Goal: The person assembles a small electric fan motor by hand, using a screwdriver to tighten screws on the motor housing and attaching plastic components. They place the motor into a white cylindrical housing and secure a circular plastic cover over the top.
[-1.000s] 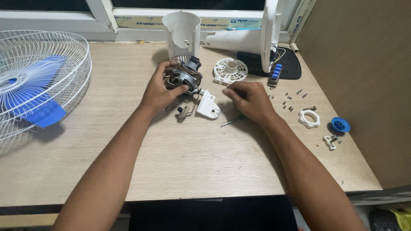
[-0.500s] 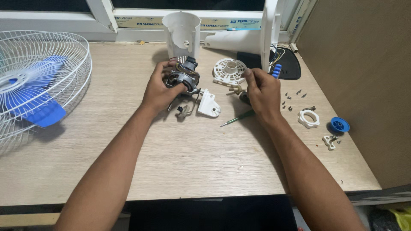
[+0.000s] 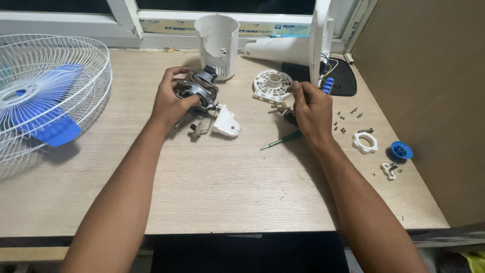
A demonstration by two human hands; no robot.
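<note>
My left hand (image 3: pixel 172 103) grips a fan motor (image 3: pixel 199 91) with copper windings and a metal body, tilted on the wooden table (image 3: pixel 227 182). A white plastic gear housing (image 3: pixel 226 123) hangs off the motor's near side. My right hand (image 3: pixel 310 108) rests just right of a white round slotted plate (image 3: pixel 270 85), thumb and forefinger pinched together at its rim. Whether they hold anything is too small to tell. A small beige part (image 3: pixel 278 106) lies below the plate. A green screwdriver (image 3: pixel 283 138) lies on the table under my right wrist.
A white wire fan guard (image 3: pixel 45 96) with a blue blade (image 3: pixel 48 126) fills the left. A white motor cover (image 3: pixel 217 43) and the white fan stand (image 3: pixel 283 49) are at the back. Loose screws (image 3: pixel 343 121), a white ring nut (image 3: pixel 365 142) and a blue cap (image 3: pixel 401 150) lie right.
My right hand has moved away from the screwdriver and up to the white round plate. The screwdriver stays on the table. My left hand keeps its hold on the motor.
</note>
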